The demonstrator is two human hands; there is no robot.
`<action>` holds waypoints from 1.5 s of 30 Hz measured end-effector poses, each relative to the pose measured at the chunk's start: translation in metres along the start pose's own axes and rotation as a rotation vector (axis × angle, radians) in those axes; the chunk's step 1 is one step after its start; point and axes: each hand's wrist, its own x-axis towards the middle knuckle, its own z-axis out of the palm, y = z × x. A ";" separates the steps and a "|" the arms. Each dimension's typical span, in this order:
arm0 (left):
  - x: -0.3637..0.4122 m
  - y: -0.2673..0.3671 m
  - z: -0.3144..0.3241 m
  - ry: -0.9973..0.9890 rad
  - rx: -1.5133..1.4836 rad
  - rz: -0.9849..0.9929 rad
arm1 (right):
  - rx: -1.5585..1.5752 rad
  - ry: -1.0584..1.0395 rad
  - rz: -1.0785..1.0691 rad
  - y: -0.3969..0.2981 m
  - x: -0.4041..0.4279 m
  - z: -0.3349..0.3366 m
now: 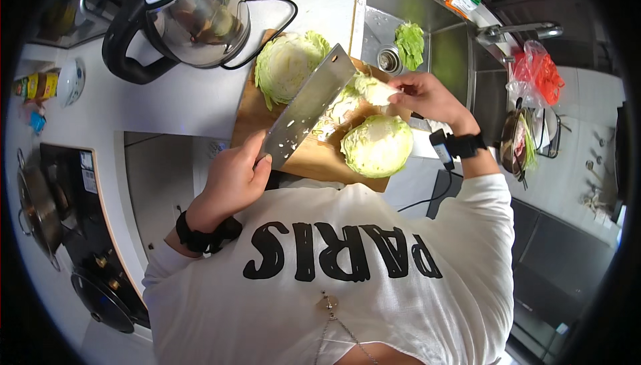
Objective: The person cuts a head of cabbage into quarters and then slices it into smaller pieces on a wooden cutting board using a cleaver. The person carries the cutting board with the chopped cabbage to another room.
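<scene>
My left hand [238, 177] grips the handle of a metal cleaver [310, 105], whose broad blade slants up and right with cabbage bits stuck to it. A wooden cutting board [300, 157] lies beneath. My right hand [433, 97] pinches a pale piece of cabbage [374, 88] over the board's right side. One cut cabbage portion [288, 67] sits at the board's back left, partly behind the blade. Another cut cabbage portion [378, 146] rests at the front right. Between them lie chopped cabbage pieces [343, 106], partly hidden by the cleaver.
A steel sink [434, 19] holds a green leaf [409, 44] beside its drain, with a faucet [521, 30] behind. An electric kettle [195, 19] and its black cord stand left of the board. Farther left is a cooktop [75, 205] with pots. A pan [513, 142] with food sits right.
</scene>
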 end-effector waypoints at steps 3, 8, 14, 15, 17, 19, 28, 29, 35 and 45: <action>0.001 -0.009 -0.003 0.022 0.047 0.064 | 0.113 0.176 0.027 -0.049 -0.037 0.021; 0.006 -0.022 -0.020 0.029 0.042 0.146 | 0.545 0.233 0.063 -0.072 -0.073 0.115; 0.010 -0.022 -0.051 -0.042 0.131 0.236 | 0.413 0.496 0.058 -0.037 -0.042 0.209; 0.010 -0.020 -0.055 -0.096 0.189 0.228 | 0.393 0.528 0.065 -0.035 -0.039 0.215; 0.011 -0.017 -0.062 -0.204 0.304 0.212 | 0.351 0.593 0.082 -0.034 -0.034 0.227; 0.014 -0.012 -0.063 -0.255 0.351 0.288 | 0.353 0.656 0.126 -0.036 -0.030 0.236; 0.042 0.002 -0.060 -0.391 0.558 0.401 | 0.197 0.911 0.114 -0.041 -0.009 0.253; 0.044 0.005 -0.060 -0.410 0.584 0.404 | 0.185 0.918 0.113 -0.040 -0.009 0.254; 0.052 0.012 -0.052 -0.490 0.735 0.462 | 0.068 0.965 0.067 -0.036 -0.004 0.260; 0.053 0.020 -0.041 -0.533 0.710 0.426 | 0.085 1.025 0.007 -0.034 -0.003 0.266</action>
